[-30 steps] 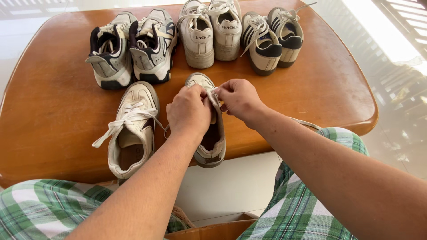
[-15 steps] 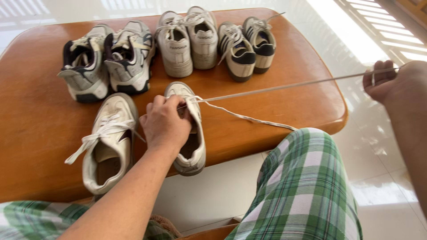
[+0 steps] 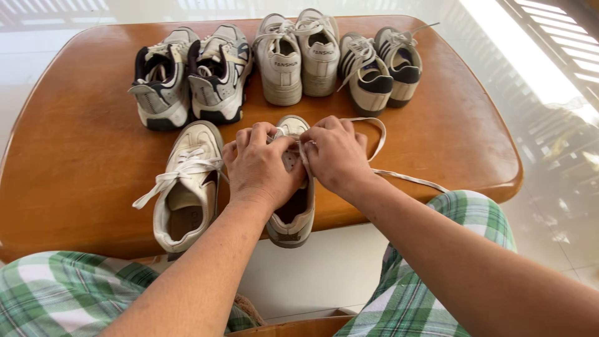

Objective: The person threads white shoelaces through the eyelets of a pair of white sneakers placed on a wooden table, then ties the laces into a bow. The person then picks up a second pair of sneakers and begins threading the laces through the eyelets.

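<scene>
Left hand [image 3: 262, 163] is laid over the front of a beige sneaker [image 3: 292, 212], fingers curled and pressed down on the lacing area; whether a lace is pinched under them cannot be told. Right hand [image 3: 336, 153] is held just beside it, touching it, fingers bent and closed on a white lace [image 3: 379, 138]. The lace is seen looping out past the right hand and trailing across the table toward the right knee. The sneaker is placed near the front edge of the table, heel slightly over the edge, toe pointed away.

Just to the left, a matching beige sneaker [image 3: 186, 187] is laid with its laces threaded and loose ends hanging over the side.

Surface: a rounded wooden table [image 3: 68, 156], orange-brown, glossy. Along its far side three pairs are lined up: grey-and-black trainers [image 3: 187, 78], plain beige sneakers [image 3: 298, 56] with small dark lettering on the tongues, and beige sneakers with dark stripes [image 3: 380, 65]. No packages or signs are seen.

Room: pale shiny floor tiles [image 3: 549, 156], with slatted light thrown across them at right. Green-and-white checked trousers [image 3: 424, 293] are seen at the bottom. Between the knees, the edge of a brown box [image 3: 299, 326] is visible; its contents cannot be made out.
</scene>
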